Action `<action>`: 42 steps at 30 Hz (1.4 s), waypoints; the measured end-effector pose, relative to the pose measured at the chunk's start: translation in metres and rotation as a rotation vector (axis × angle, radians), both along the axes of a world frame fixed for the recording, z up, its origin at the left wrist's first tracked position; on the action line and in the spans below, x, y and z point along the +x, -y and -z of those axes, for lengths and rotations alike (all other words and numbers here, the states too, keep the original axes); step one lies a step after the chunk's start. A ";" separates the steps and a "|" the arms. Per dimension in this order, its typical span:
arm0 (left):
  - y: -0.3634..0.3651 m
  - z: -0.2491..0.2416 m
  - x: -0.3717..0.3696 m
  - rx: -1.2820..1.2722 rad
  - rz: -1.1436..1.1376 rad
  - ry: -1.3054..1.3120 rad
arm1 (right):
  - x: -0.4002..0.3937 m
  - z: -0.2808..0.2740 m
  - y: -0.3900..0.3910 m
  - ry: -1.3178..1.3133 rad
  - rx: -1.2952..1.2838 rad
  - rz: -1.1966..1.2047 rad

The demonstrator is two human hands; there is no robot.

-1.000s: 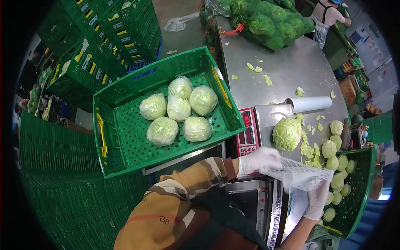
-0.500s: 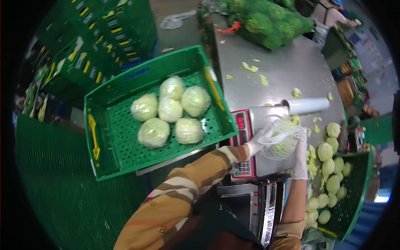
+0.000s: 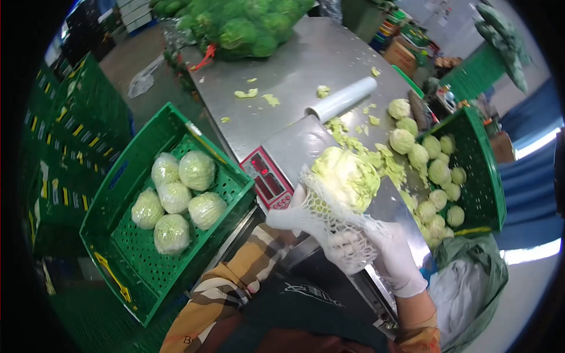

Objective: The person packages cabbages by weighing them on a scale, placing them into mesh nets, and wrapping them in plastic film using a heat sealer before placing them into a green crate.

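A pale green cabbage (image 3: 346,175) with its leaves exposed sits over the scale's metal plate, in front of my hands. A white foam mesh sleeve (image 3: 344,244) hangs on its near side, bunched toward my body. My left hand (image 3: 292,213), in a white glove, is closed on the sleeve's left edge beside the cabbage. My gloved right hand (image 3: 397,256) grips the sleeve from the right, with some fingers showing through or behind the mesh. The scale (image 3: 268,176) has a red frame and a lit red display, partly hidden by my left hand.
A green crate (image 3: 118,182) with several wrapped cabbages is at left. Another green crate (image 3: 491,194) borders a pile of bare cabbages (image 3: 438,170) at right. A plastic film roll (image 3: 344,99), leaf scraps and a net bag of cabbages (image 3: 241,29) lie on the metal table (image 3: 294,59).
The mesh has come down off most of the cabbage and is bunched nearer my body, exposing its leaves. My view has swung to the right.
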State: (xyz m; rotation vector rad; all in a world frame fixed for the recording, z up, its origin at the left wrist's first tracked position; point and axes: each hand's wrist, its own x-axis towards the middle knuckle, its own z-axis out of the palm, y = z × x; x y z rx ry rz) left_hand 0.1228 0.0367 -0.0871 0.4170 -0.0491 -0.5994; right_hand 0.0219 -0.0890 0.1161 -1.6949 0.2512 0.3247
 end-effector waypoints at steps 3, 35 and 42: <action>0.005 -0.029 -0.011 -0.027 -0.036 0.207 | -0.019 -0.006 0.021 -0.271 0.146 -0.112; 0.119 -0.083 -0.103 0.243 0.617 0.155 | -0.152 0.138 0.183 0.349 0.568 0.775; 0.146 -0.131 -0.084 0.584 0.801 0.767 | -0.198 0.141 0.212 0.407 0.617 0.712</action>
